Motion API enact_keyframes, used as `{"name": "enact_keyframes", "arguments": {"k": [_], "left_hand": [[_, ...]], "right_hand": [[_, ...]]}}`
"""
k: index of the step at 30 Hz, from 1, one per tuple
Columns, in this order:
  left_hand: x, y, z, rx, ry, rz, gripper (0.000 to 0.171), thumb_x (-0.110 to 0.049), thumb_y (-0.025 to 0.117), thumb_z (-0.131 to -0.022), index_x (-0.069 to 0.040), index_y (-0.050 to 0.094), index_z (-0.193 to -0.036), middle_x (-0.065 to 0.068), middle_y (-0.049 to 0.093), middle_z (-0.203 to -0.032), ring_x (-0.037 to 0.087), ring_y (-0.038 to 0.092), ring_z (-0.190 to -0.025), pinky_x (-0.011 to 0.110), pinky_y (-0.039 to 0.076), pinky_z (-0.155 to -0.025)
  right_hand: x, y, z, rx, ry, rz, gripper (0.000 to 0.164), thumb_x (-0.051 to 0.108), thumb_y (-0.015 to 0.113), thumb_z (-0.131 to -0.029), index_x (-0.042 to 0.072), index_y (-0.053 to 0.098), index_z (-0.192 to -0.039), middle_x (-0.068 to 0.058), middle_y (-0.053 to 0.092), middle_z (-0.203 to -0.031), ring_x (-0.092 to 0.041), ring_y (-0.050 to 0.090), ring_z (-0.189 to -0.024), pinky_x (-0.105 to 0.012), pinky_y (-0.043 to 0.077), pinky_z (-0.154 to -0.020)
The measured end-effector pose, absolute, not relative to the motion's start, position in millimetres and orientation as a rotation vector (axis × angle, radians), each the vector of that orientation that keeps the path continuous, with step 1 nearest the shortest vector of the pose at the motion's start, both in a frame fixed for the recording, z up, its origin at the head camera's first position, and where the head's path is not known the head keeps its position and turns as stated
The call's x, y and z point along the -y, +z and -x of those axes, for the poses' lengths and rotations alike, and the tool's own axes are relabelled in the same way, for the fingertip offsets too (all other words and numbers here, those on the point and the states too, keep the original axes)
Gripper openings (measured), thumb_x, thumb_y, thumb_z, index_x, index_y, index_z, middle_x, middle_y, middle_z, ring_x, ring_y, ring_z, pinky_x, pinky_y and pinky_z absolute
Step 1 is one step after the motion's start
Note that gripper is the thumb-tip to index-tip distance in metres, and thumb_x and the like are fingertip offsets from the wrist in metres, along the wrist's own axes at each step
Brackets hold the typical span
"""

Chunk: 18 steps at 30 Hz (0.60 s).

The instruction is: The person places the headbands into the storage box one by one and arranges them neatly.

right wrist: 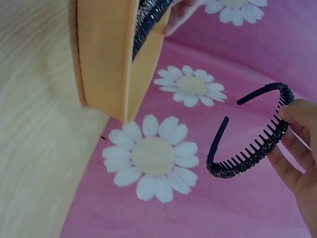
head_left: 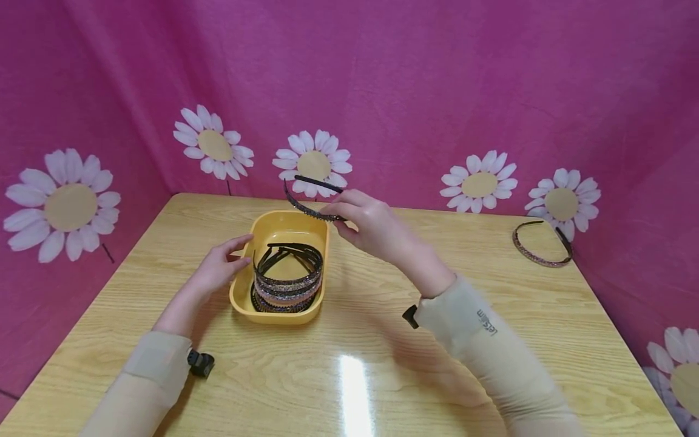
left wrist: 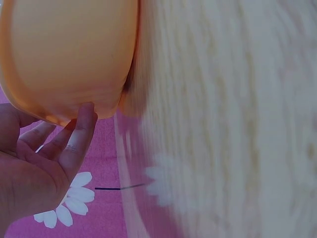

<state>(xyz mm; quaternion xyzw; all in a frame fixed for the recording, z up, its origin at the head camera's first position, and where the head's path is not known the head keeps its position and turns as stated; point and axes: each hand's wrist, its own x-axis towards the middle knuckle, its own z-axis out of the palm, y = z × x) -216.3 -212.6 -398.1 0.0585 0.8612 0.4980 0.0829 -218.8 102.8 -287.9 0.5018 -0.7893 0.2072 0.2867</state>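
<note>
A dark glittery headband (right wrist: 247,157) with comb teeth along its inner side is pinched between the thumb and fingers of my right hand (head_left: 377,226). It hangs in the air above the far right edge of a yellow plastic tub (head_left: 278,317). Inside the tub lies a stack of sparkly headbands (head_left: 288,285), dark ones and pinkish ones, at the near end. My left hand (head_left: 217,266) touches the tub's left side, its fingertips at the rim. In the left wrist view its fingers (left wrist: 79,136) lie against the outer wall.
Another headband (head_left: 540,262), pinkish and glittery, lies near the table's far right corner. The wooden table (head_left: 382,364) meets a pink curtain (head_left: 393,91) printed with white daisies at the back and sides. A bright light reflection falls on the tabletop in front.
</note>
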Motion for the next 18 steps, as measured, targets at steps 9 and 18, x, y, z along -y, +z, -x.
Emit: {"name": "enact_keyframes", "arguments": {"k": [9, 18], "left_hand": [[212, -397, 214, -2.577, 1.495, -0.182, 0.056, -0.004, 0.052, -0.095, -0.006, 0.031, -0.147, 0.026, 0.035, -0.144, 0.029, 0.054, -0.102, 0.021, 0.045, -0.054], [212, -396, 213, -2.576, 1.502, -0.203, 0.057, -0.006, 0.052, -0.095, -0.005, 0.03, -0.147, 0.027, 0.033, -0.145, 0.031, 0.054, -0.105, 0.021, 0.046, -0.055]], "right_hand": [[-78, -307, 219, 2.145, 0.502, -1.423, 0.021, -0.001, 0.064, -0.083, 0.006, 0.07, -0.102, -0.005, 0.066, -0.096, -0.016, 0.062, -0.09, -0.023, 0.052, -0.078], [-62, -328, 218, 2.246, 0.431, -1.437, 0.025, -0.001, 0.067, -0.08, 0.01, 0.071, -0.102, -0.001, 0.066, -0.096, -0.014, 0.061, -0.093, -0.023, 0.051, -0.081]]}}
